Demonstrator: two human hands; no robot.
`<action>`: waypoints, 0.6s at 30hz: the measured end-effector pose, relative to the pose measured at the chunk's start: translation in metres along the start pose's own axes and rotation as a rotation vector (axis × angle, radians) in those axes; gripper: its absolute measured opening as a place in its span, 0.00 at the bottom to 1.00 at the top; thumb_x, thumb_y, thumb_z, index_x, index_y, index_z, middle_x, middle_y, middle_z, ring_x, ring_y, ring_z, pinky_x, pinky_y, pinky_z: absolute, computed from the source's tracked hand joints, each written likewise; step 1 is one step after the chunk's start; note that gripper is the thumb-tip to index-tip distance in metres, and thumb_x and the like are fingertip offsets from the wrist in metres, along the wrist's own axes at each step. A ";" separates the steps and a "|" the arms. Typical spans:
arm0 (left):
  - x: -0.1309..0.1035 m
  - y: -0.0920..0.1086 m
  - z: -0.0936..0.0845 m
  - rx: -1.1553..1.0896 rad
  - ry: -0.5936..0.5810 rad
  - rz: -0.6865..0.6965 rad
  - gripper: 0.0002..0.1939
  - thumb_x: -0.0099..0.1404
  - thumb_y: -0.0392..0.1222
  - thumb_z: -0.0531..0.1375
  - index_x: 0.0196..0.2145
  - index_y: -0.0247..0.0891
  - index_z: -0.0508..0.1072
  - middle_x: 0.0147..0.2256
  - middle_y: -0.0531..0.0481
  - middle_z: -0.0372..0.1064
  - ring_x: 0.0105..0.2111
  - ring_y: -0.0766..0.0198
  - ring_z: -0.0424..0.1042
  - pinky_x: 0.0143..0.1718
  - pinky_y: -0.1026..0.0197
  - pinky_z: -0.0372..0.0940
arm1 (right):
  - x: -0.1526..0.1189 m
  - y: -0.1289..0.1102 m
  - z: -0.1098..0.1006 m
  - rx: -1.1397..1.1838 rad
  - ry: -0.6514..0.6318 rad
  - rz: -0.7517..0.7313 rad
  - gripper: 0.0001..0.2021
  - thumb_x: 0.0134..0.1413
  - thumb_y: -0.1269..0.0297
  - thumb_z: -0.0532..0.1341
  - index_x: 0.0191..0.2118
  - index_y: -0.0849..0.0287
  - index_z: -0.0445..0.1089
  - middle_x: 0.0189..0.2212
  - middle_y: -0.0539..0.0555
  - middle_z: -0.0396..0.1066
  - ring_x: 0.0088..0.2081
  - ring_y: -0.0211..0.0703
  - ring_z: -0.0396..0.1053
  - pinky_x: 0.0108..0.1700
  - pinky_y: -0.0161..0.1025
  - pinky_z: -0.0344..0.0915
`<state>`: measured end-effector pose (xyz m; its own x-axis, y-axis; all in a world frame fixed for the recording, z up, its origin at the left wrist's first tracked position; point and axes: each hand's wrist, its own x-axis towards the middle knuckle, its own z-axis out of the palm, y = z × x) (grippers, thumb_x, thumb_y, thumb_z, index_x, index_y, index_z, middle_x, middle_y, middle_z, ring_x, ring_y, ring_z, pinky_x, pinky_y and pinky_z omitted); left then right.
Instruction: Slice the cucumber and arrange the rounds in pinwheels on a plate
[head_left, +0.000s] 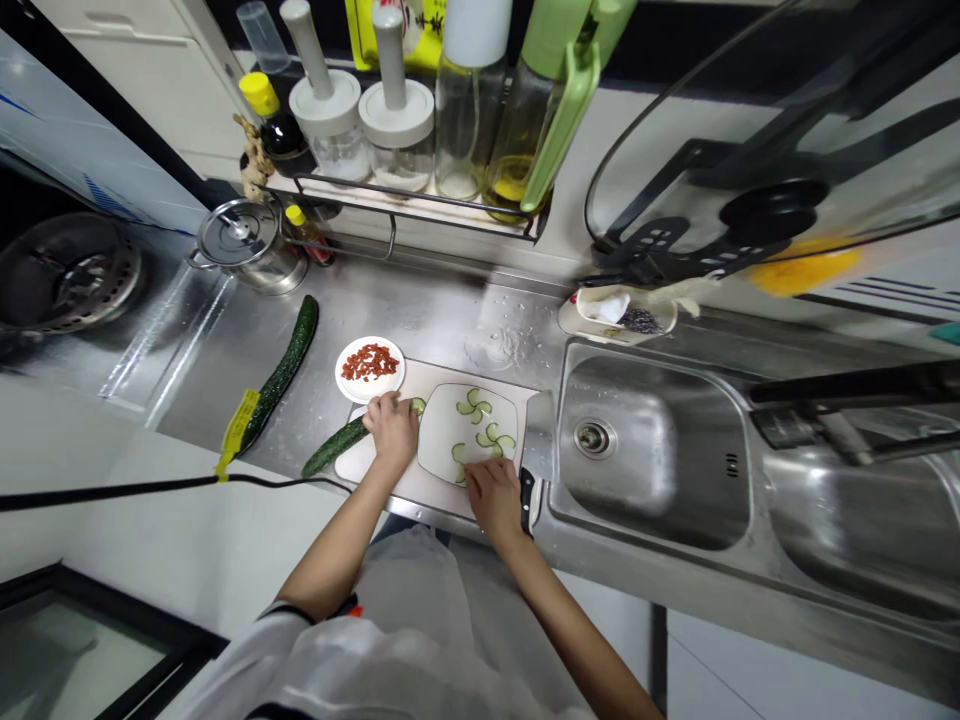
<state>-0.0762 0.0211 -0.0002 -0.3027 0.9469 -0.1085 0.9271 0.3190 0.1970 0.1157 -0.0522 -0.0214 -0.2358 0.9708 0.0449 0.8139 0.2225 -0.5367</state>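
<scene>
A white squarish plate (442, 440) lies on a pale cutting board (412, 487). Thin green-edged cucumber slices (495, 438) form small curved clusters on it. My right hand (496, 495) is at the plate's near edge, its fingers together on a cucumber slice there. At the plate's left, my left hand (391, 430) has its fingers curled over cut cucumber slices (418, 405); the fingers partly hide them. Left of that hand lies a cut length of cucumber (334, 450). A cleaver (538, 435) with a black handle rests at the board's right end, beside my right hand.
A small white dish of red pieces (370, 367) stands behind my left hand. A whole cucumber (289, 360) with a yellow tag lies farther left. The steel sink (652, 450) is to the right, a lidded pot (244, 240) at back left. A jar rack (420, 205) hangs above.
</scene>
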 end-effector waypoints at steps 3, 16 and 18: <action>0.001 0.001 0.003 -0.003 0.011 -0.011 0.12 0.64 0.42 0.54 0.42 0.42 0.75 0.52 0.41 0.61 0.51 0.47 0.53 0.46 0.47 0.53 | -0.001 0.001 0.000 0.004 -0.008 0.010 0.09 0.58 0.67 0.55 0.37 0.56 0.74 0.32 0.54 0.71 0.42 0.47 0.60 0.43 0.42 0.56; 0.007 0.007 0.008 -0.040 0.026 -0.062 0.10 0.63 0.40 0.54 0.34 0.39 0.76 0.48 0.41 0.63 0.48 0.48 0.54 0.43 0.48 0.53 | 0.002 0.000 -0.003 0.014 -0.021 -0.002 0.09 0.58 0.68 0.55 0.37 0.56 0.74 0.32 0.54 0.70 0.42 0.47 0.60 0.44 0.42 0.56; 0.007 0.006 0.008 -0.038 0.032 -0.049 0.11 0.63 0.40 0.54 0.35 0.39 0.76 0.47 0.41 0.64 0.47 0.48 0.55 0.42 0.48 0.53 | 0.002 0.000 -0.003 0.011 -0.026 0.002 0.09 0.58 0.68 0.56 0.37 0.56 0.74 0.32 0.54 0.70 0.42 0.47 0.60 0.44 0.42 0.56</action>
<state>-0.0710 0.0289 -0.0072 -0.3554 0.9305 -0.0883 0.9019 0.3662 0.2290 0.1167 -0.0503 -0.0186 -0.2479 0.9686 0.0215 0.8089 0.2191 -0.5456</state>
